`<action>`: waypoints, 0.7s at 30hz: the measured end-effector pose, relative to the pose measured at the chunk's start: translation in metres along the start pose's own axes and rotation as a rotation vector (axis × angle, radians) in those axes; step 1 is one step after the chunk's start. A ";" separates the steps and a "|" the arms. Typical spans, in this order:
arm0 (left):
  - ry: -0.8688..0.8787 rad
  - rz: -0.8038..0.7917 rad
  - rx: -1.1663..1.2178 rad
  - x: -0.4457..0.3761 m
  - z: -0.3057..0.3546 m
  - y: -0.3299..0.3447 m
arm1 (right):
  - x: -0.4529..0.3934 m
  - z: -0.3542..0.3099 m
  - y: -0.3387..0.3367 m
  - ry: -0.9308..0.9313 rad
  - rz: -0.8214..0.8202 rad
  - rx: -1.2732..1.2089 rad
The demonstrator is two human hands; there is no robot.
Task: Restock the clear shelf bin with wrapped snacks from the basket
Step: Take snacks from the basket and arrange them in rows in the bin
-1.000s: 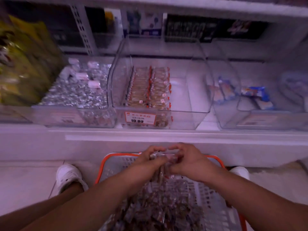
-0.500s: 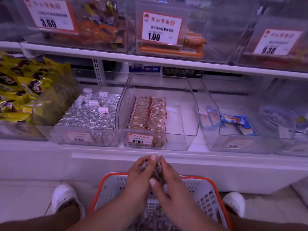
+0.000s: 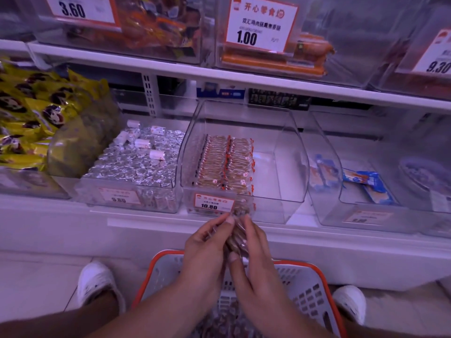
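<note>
A white shop shelf [image 3: 244,230] runs across the view at knee height, carrying a row of transparent plastic bins with price tags; the floor below is pale tile. The clear shelf bin tagged 10.80 [image 3: 288,167] stands in the middle, with two neat rows of brown wrapped snacks with orange ends [image 3: 225,162] filling its left side and its right side bare. Just below its front lip, the left hand [image 3: 205,245] and right hand [image 3: 253,254] press together around a small stack of wrapped snacks [image 3: 235,240], lifted above the white basket with the orange rim [image 3: 314,289], where more packets lie loose. Each grip is narrow, fingers curled on the stack from opposite sides.

To do this well, I judge the stack should be squared up between the palms first, orange ends aligned, then carried over the bin's low front wall and set down as a third row beside the existing two. The slippery film could let the packets fan out, so firm, even pressure seems wise until they rest.
</note>
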State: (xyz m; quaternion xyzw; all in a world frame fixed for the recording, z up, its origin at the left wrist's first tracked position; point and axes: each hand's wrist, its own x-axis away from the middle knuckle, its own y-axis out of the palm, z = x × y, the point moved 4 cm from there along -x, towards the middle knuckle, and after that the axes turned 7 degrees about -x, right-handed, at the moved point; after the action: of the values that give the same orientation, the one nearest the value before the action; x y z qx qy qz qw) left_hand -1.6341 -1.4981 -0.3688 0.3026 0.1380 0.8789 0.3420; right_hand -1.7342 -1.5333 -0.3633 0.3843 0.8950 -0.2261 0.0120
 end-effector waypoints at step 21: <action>0.149 0.030 -0.043 0.015 0.007 0.022 | -0.017 -0.008 -0.014 -0.174 -0.012 0.102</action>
State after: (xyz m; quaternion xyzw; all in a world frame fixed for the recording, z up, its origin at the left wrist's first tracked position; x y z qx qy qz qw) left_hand -1.6495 -1.5040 -0.3466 0.2309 0.1394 0.9068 0.3240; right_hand -1.7306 -1.5506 -0.3475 0.3579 0.8802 -0.3041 0.0689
